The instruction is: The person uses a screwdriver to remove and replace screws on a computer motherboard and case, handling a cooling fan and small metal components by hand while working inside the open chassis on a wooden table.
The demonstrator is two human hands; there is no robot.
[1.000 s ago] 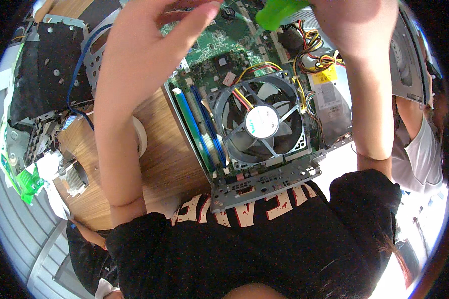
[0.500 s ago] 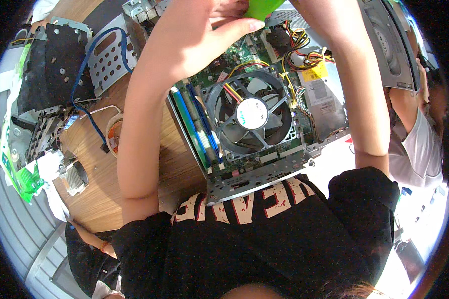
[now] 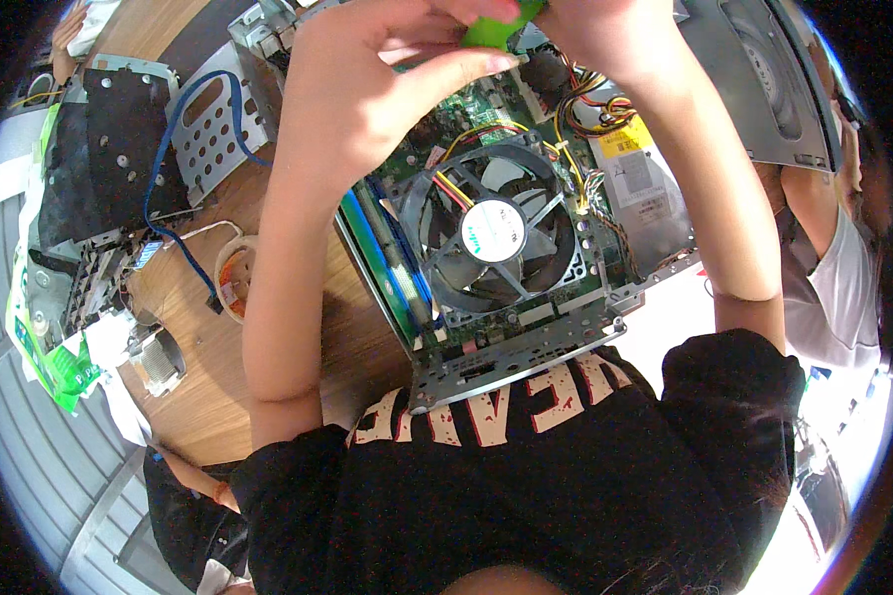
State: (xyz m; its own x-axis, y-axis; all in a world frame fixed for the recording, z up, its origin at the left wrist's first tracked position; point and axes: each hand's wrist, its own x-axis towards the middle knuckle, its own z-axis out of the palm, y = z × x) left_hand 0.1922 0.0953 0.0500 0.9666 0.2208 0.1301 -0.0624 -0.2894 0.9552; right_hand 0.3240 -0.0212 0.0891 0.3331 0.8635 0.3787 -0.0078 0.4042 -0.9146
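Note:
At the top of the view, my left hand (image 3: 387, 69) is closed around a green object (image 3: 494, 28), too hidden to identify. My right hand (image 3: 610, 40) also grips it, fingers mostly out of sight. Beneath them is an open computer case with a green circuit board (image 3: 466, 104). A dark fan (image 3: 442, 268) with a round white label lies over the board, beside blue memory sticks (image 3: 397, 253). Bundled coloured cables (image 3: 585, 99) run beside a silver box with a yellow label (image 3: 645, 193). The case's perforated front edge (image 3: 516, 357) rests near my shirt.
On the wooden table (image 3: 198, 407) at left are a perforated metal plate (image 3: 218, 149), blue cable (image 3: 154, 188), black panels (image 3: 109, 149), tape roll (image 3: 238, 283) and heatsink (image 3: 154, 362). A grey panel (image 3: 764, 89) stands right. Co-workers show as a hand (image 3: 67, 35), an arm (image 3: 193, 474) and a grey sleeve (image 3: 829, 307).
My left hand has moved rightward onto the green object, which has shifted slightly left, and my right hand has moved left with it. The computer case has shifted slightly.

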